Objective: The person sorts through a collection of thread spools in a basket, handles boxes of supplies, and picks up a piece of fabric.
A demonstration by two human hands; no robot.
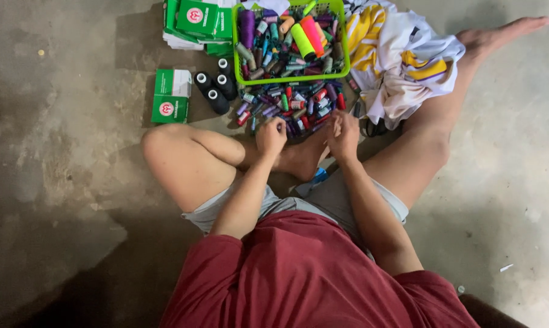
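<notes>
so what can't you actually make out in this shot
- Head view: whether the left hand or right hand pinches anything; the curled fingers hide it.
- The bottom of the green basket: buried under thread spools.
- The single spools in the pile on the floor: too small and jumbled to tell apart.
- The green boxes at the top: cut off by the upper edge.
- The cloth: bunched, its shape hidden.

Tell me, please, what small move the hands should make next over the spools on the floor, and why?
Probably the left hand should lift clear of the loose pile of spools on the floor. It looks closed at the pile's near edge, though what it pinches is too small to tell. The right hand waits beside it, and the green basket is just behind.
</notes>
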